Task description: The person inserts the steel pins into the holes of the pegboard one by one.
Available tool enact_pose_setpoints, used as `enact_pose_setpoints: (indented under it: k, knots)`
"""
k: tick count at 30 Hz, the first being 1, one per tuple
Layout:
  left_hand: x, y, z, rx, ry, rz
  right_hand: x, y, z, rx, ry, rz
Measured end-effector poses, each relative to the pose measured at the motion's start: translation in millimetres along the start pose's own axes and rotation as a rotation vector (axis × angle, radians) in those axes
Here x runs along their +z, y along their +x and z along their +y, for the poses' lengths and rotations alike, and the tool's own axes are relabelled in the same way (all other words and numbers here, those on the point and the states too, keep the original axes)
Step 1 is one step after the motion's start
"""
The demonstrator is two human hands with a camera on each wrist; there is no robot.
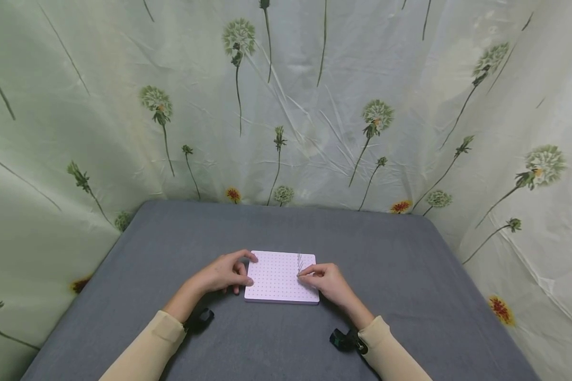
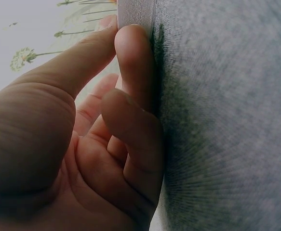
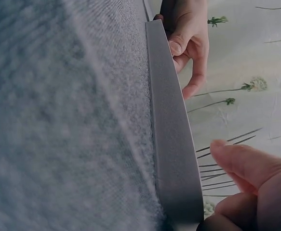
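A white pegboard (image 1: 274, 278) with a grid of small dots lies flat in the middle of the table. Several thin dark pins (image 1: 300, 261) stand in a row near its right side; the right wrist view shows these pins (image 3: 212, 176) sticking out from its face. My left hand (image 1: 226, 272) grips the board's left edge, thumb and index finger on the rim. Over the right part of the board, my right hand (image 1: 326, 280) pinches a thin pin between thumb and fingertips, close to the surface. The fingers largely hide this pin.
A grey cloth-covered table (image 1: 276, 344) lies beneath the board. Behind it and at both sides hangs a pale curtain (image 1: 314, 132) with a dandelion print. Dark wrist cameras (image 1: 344, 339) sit below both wrists, close to the table.
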State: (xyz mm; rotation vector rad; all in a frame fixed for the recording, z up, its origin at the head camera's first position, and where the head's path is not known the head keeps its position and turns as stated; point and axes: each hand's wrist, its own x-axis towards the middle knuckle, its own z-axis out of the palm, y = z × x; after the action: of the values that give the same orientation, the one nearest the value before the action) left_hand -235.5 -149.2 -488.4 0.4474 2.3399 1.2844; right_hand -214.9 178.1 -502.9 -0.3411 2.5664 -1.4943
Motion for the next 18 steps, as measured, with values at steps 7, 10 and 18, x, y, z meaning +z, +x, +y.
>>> enact_pose_setpoints:
  k: [7,10,18]
  knots:
    - [-0.4,0.2,-0.7,-0.015,0.011,-0.001,2.4,-1.1,-1.5,-0.04,-0.098,0.032]
    - [-0.7,1.1,-1.3,-0.008,0.012,0.0,3.0,-1.1,-2.6,-0.047,-0.127,0.041]
    - [3.4,-3.4,-5.7,0.016,-0.006,-0.004,2.2,-4.8,3.4,-0.024,-0.124,0.03]
